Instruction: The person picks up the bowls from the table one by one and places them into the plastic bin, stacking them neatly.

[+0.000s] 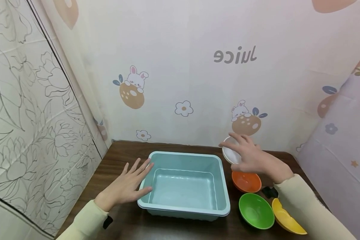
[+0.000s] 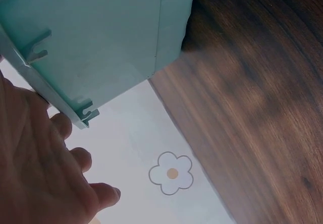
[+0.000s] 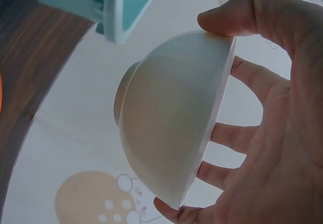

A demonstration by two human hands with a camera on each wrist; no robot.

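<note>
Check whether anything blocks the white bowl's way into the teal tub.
Nothing visible does. The right hand holds the white bowl just past the right rim of the teal tub, which looks empty; the left hand rests outside its left wall.

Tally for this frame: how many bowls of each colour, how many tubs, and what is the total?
White bowl, held in the right hand: 1
Orange bowl: 1
Green bowl: 1
Yellow bowl: 1
Light blue tub, with the left hand resting against its side: 1
Total: 5 things, 4 bowls and 1 tub.
</note>
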